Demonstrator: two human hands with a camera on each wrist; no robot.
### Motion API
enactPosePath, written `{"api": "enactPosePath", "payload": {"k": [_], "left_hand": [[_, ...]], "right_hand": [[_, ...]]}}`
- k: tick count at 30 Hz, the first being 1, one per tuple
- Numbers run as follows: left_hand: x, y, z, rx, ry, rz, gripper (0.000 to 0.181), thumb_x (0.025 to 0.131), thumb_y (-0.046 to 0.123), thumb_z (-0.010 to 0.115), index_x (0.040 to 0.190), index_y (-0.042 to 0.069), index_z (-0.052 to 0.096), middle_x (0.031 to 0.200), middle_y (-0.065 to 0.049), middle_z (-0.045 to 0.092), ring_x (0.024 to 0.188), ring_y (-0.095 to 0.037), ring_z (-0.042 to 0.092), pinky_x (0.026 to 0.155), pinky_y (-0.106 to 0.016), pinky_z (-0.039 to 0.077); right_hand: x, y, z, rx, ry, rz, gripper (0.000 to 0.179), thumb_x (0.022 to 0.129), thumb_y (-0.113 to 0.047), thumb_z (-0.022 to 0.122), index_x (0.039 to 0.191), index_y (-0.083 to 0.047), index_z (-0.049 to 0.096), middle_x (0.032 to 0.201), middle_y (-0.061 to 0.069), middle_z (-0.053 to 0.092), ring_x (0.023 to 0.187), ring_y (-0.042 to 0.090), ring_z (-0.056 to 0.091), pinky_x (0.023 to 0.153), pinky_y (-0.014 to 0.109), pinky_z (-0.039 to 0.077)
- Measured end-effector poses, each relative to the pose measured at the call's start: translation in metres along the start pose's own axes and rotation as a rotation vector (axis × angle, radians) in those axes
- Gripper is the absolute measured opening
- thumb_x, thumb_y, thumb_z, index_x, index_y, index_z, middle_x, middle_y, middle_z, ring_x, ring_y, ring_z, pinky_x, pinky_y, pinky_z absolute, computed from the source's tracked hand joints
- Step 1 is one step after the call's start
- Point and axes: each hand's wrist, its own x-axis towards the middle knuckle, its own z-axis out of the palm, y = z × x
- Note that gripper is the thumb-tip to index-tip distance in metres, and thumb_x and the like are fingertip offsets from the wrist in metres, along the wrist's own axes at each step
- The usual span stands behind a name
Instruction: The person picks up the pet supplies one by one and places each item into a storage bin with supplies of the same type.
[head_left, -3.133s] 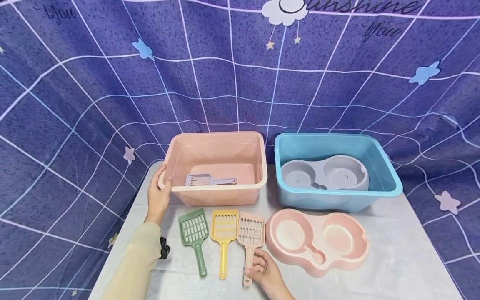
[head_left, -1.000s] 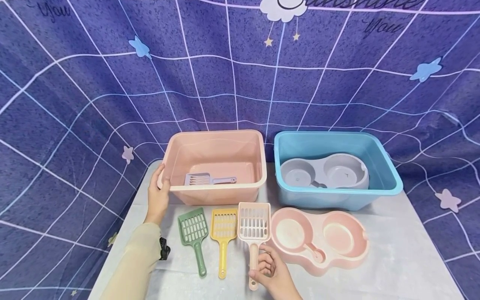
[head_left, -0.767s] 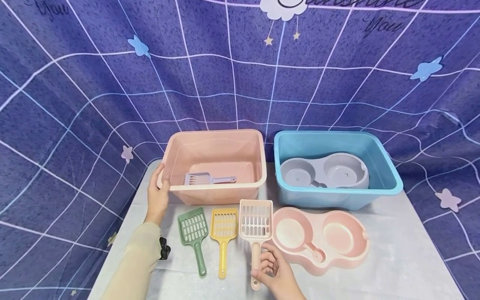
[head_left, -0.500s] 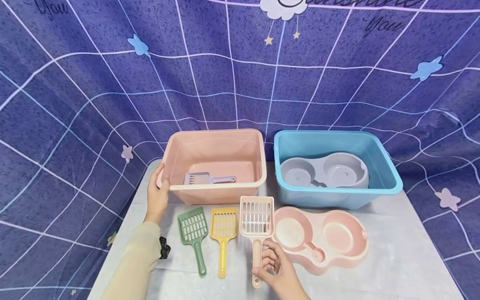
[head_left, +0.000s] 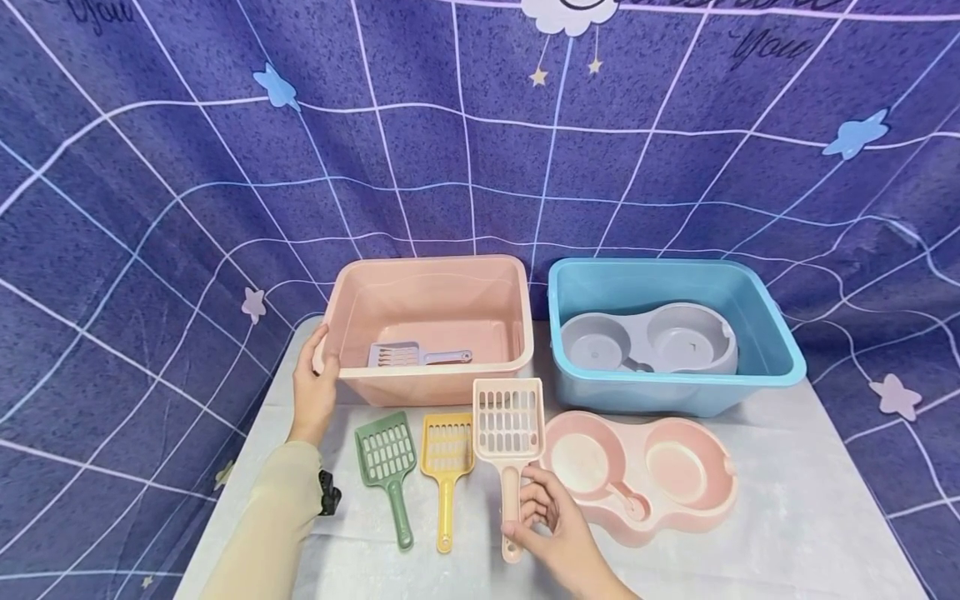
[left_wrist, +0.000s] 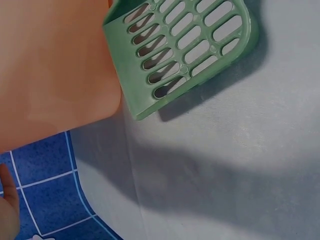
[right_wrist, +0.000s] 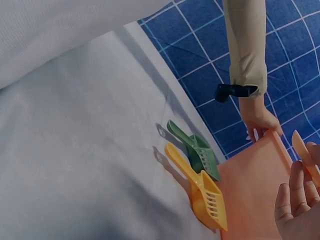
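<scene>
My left hand [head_left: 313, 392] grips the left front corner of a pink litter box [head_left: 427, 390], thumb at the front rim. A lavender litter scoop [head_left: 447, 357] lies inside that box. In my right hand [head_left: 553, 525] I hold a pale pink litter scoop [head_left: 511, 492] by its handle, slotted head pointing away from me. The scoop is raised off the table, and its head overlaps the box's front wall in the head view. In the right wrist view only the end of its handle [right_wrist: 298, 142] shows beside my fingers [right_wrist: 296, 187].
A green scoop [head_left: 399, 508] and a yellow scoop [head_left: 446, 508] lie left of the raised one. A pink double bowl [head_left: 637, 467] rests to the right. Behind it stands a blue litter box [head_left: 660, 400] with a grey double bowl [head_left: 682, 346] inside. A purple curtain [head_left: 480, 150] hangs behind.
My right hand has lifted the pale pink scoop from the table beside the yellow one, and it has moved farther toward the pink box. My left hand keeps its grip on the box corner.
</scene>
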Motion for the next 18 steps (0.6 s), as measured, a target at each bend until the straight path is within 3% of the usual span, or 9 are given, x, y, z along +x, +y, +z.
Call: {"api": "enactPosePath", "payload": {"k": [8, 18], "left_hand": [[0.0, 0.002, 0.001, 0.001, -0.001, -0.006, 0.045, 0.093, 0.004, 0.046, 0.138, 0.003, 0.042, 0.146, -0.011, 0.034, 0.133, -0.025, 0.031, 0.108, -0.031, 0.028], [-0.001, 0.002, 0.001, 0.008, 0.005, -0.016, 0.046, 0.093, 0.005, 0.045, 0.139, 0.004, 0.041, 0.146, -0.009, 0.035, 0.132, -0.024, 0.032, 0.107, -0.03, 0.03]], "right_hand": [[0.008, -0.008, -0.002, -0.015, 0.023, 0.089, 0.066, 0.072, -0.007, 0.078, 0.128, -0.004, 0.043, 0.096, 0.012, 0.058, 0.08, 0.011, 0.056, 0.074, 0.023, 0.049], [0.018, -0.015, -0.005, -0.022, 0.059, 0.021, 0.064, 0.072, -0.003, 0.077, 0.126, -0.001, 0.044, 0.094, 0.013, 0.058, 0.077, 0.01, 0.055, 0.069, 0.021, 0.049]]}}
